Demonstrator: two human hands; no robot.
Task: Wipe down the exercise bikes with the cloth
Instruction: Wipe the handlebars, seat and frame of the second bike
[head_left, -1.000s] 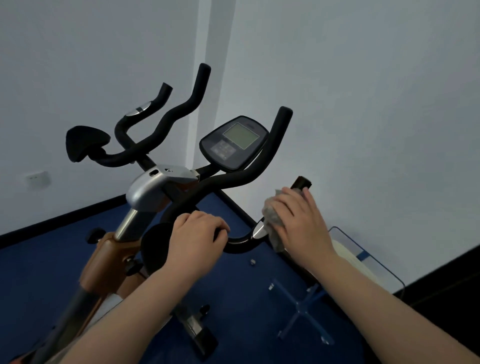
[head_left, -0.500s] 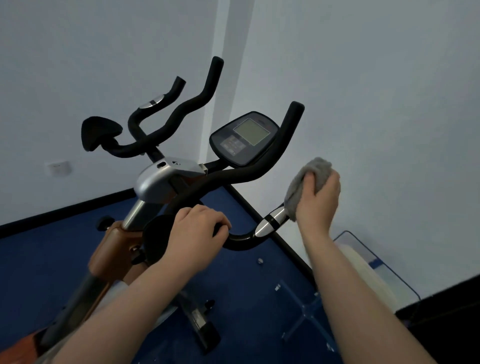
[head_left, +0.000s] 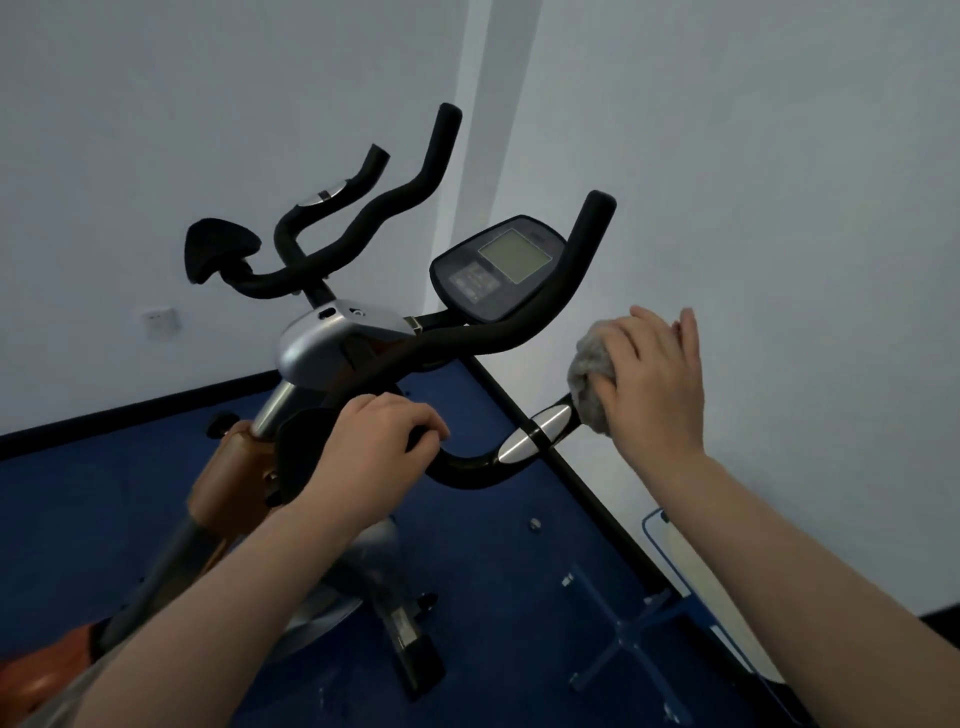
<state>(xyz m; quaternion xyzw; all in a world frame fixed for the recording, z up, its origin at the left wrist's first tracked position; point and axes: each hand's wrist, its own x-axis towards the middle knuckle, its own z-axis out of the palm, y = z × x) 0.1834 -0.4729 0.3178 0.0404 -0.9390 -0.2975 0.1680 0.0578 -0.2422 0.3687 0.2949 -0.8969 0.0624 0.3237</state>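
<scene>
A wall socket (head_left: 158, 321) sits on the far left wall above open blue floor (head_left: 104, 499). The exercise bike (head_left: 332, 348) stands mid-frame, console (head_left: 498, 267) up. The left hand (head_left: 371, 447) grips the near black handlebar (head_left: 467, 470), fingers curled over it. Further right, the right hand (head_left: 652, 382) wraps the grey cloth (head_left: 589, 374) round the bar's end, close to the white wall, fingers partly raised. A blue-edged panel (head_left: 675, 556) leans on the wall, lower right.
</scene>
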